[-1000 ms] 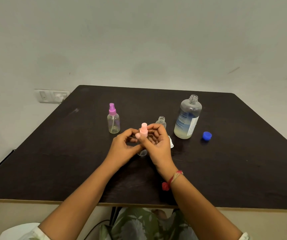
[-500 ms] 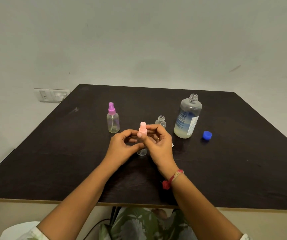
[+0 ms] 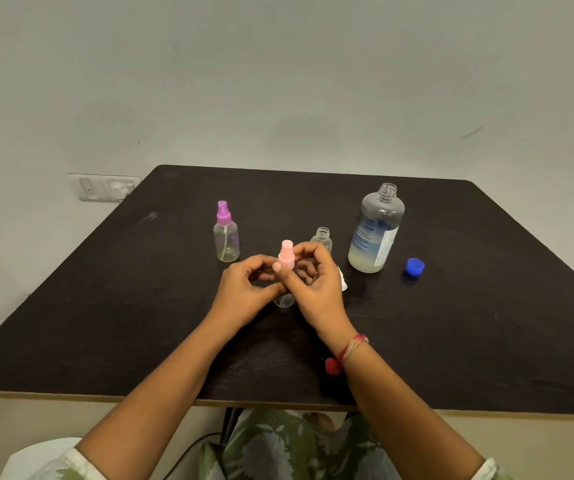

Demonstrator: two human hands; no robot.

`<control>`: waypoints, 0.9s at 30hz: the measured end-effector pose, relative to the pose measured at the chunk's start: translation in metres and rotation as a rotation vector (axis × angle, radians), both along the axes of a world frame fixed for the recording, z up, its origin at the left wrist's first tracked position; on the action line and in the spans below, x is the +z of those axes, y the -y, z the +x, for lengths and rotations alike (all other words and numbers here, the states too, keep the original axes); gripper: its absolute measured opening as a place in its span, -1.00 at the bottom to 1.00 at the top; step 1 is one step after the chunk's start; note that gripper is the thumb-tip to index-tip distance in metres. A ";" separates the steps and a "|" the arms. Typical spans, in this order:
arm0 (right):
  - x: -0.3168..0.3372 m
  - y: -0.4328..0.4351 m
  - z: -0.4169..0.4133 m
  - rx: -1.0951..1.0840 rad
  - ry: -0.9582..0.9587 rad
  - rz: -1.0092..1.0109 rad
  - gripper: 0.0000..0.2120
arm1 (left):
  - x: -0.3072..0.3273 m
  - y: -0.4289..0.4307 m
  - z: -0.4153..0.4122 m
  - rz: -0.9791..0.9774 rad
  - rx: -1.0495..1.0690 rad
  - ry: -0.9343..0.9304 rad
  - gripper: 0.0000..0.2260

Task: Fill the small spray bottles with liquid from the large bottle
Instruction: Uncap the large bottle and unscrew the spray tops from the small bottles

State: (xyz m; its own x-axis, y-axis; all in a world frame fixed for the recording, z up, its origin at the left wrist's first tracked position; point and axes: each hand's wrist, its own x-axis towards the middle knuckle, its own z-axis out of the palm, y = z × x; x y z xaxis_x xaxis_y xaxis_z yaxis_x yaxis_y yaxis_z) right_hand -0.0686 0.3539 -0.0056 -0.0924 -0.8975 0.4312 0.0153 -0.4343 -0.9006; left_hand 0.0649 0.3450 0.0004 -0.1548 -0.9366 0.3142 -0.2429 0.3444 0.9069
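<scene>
A small clear spray bottle with a pink spray head (image 3: 286,256) stands upright at the table's middle. My left hand (image 3: 249,289) grips its body, and my right hand (image 3: 315,284) pinches the pink head from the right. Behind my right hand stands a small open bottle (image 3: 322,238) with no cap. A third small bottle with a purple spray head (image 3: 226,233) stands to the left. The large clear bottle (image 3: 376,230), uncapped and holding a little pale liquid at its base, stands to the right. Its blue cap (image 3: 414,266) lies beside it.
The dark table (image 3: 486,334) meets a grey wall at its far edge. A small white object (image 3: 343,284) lies partly hidden behind my right hand. A wall socket plate (image 3: 103,187) sits left of the table.
My hands and the pink-headed bottle have stayed in nearly the same spot; the fingers of my right hand have shifted slightly around the pink head.
</scene>
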 end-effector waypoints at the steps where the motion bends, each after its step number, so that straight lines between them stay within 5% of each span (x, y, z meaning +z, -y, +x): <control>1: 0.000 -0.001 0.000 -0.001 -0.017 -0.005 -0.79 | 0.000 0.000 0.000 -0.002 -0.001 -0.001 -0.73; 5: 0.005 -0.004 0.002 -0.029 -0.065 -0.033 -0.90 | 0.000 0.000 0.000 0.007 -0.012 -0.022 -0.72; 10: 0.002 -0.002 0.002 -0.003 -0.076 -0.012 -0.63 | 0.002 -0.002 -0.001 -0.005 -0.016 -0.017 -0.74; 21: 0.006 -0.002 0.001 -0.024 -0.115 -0.001 -0.94 | 0.002 -0.002 -0.001 0.016 -0.006 -0.008 -0.70; 27: -0.002 -0.001 0.002 -0.024 -0.081 0.028 -0.64 | 0.001 -0.002 -0.001 0.004 -0.006 -0.012 -0.75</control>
State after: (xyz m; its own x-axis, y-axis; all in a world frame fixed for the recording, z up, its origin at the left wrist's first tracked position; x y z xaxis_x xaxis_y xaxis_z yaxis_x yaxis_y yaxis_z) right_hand -0.0664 0.3548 -0.0072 -0.0795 -0.9075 0.4126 -0.0684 -0.4079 -0.9104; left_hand 0.0636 0.3470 0.0018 -0.1565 -0.9368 0.3129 -0.2295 0.3426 0.9110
